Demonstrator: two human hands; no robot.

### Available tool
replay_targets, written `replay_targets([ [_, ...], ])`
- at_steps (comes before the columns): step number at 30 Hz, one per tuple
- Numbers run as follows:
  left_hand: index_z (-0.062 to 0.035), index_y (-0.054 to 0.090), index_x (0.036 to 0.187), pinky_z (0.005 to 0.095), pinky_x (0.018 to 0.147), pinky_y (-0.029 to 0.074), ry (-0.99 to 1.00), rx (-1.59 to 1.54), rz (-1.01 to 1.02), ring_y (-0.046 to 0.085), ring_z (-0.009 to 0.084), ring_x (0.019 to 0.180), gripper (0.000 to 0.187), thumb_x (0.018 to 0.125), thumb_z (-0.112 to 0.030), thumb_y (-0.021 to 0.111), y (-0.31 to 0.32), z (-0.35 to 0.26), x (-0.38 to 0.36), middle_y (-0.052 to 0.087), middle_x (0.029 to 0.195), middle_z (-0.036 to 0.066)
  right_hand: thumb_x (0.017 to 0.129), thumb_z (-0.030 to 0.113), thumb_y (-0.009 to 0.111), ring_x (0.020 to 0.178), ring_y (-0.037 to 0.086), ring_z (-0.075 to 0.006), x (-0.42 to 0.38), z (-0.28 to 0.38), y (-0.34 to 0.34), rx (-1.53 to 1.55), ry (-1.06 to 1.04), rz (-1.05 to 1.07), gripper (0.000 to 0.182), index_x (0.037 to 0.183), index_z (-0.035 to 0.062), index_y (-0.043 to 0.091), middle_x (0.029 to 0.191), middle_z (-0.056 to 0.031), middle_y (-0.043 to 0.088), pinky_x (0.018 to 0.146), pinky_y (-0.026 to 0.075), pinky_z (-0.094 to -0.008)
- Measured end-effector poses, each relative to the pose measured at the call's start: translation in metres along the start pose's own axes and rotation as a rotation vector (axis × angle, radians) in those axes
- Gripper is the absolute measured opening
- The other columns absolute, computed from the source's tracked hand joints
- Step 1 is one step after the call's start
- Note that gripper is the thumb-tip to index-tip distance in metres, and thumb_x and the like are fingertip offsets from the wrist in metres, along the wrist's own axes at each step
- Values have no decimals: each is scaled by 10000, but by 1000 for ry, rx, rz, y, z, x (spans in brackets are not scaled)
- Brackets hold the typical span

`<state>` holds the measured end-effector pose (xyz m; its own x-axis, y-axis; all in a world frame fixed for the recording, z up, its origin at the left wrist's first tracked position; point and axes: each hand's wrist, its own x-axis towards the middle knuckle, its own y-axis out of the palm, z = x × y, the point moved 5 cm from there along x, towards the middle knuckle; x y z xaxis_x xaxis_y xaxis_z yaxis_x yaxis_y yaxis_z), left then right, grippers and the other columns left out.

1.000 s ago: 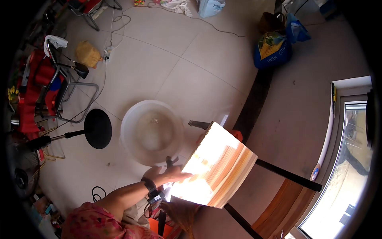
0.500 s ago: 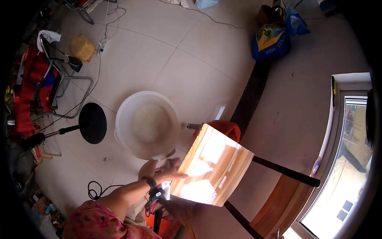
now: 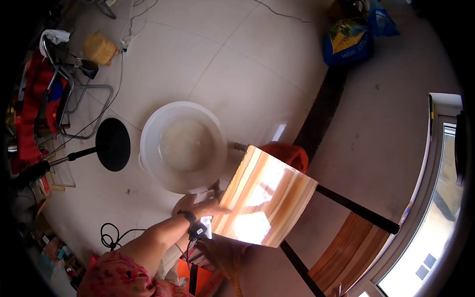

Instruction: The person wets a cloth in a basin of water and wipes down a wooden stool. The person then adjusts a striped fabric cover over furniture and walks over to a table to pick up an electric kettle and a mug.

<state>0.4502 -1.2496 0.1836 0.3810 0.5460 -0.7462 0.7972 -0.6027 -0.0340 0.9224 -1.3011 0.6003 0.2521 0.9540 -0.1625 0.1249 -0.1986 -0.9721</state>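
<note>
My left hand (image 3: 210,208) reaches in from the lower left, a dark band on its wrist. Its fingers are stretched out and touch the left edge of a wood-striped panel (image 3: 279,198) on black legs, with bright sunlight on its top. Part of the hand's underside is hidden. My right hand does not show. Above the left hand, a large white basin (image 3: 148,163) stands on the tiled floor, with cloudy liquid in it.
A black round base (image 3: 114,144) on a pole stands left of the basin. Metal-framed chairs (image 3: 91,86) are farther left. An orange-red object (image 3: 297,158) lies behind the panel. A blue bag (image 3: 349,49) sits at upper right, and a window (image 3: 425,213) is at right.
The view has shifted slightly, so the basin and floor objects appear a little higher. My left hand stays at the panel's left edge.
</note>
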Motion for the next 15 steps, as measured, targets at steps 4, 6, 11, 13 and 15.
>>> replay_targets([
  [4, -69, 294, 1257, 344, 741, 436, -32, 102, -17, 572, 264, 856, 759, 701, -501, 578, 2, -2, 1, 573, 952, 185, 856, 376, 471, 460, 462, -290, -6, -5, 9, 56, 151, 94, 287, 1063, 225, 600, 551, -150, 490, 419, 384, -378],
  [6, -46, 369, 1218, 349, 728, 436, -39, 143, -43, 574, 257, 849, 724, 703, -515, 568, 8, 6, 1, 585, 912, 180, 841, 422, 470, 449, 459, -285, -30, -39, 38, -80, 232, 107, 334, 1030, 183, 608, 524, -148, 477, 410, 381, -377],
  [11, 12, 608, 843, 353, 656, 439, -91, 283, 20, 591, 275, 732, 544, 704, -511, 552, 8, 11, 6, 614, 744, 158, 719, 615, 507, 433, 481, -237, -40, -9, 34, -89, 82, -63, 635, 744, -16, 572, 496, -129, 465, 380, 391, -347],
  [13, -6, 622, 826, 365, 674, 442, -116, 321, -82, 593, 292, 755, 451, 716, -436, 540, -17, -28, -25, 617, 759, 155, 736, 604, 493, 449, 507, -237, -36, 3, 27, -181, 173, -98, 632, 732, -23, 569, 530, -128, 500, 379, 407, -339],
  [15, -3, 486, 1125, 356, 796, 437, -173, 337, -108, 550, 290, 950, 596, 715, -431, 543, -32, -30, -35, 565, 1028, 190, 726, 612, 497, 478, 538, -234, -29, 5, 30, -303, 231, 34, 637, 708, -22, 561, 588, -132, 543, 383, 418, -342],
])
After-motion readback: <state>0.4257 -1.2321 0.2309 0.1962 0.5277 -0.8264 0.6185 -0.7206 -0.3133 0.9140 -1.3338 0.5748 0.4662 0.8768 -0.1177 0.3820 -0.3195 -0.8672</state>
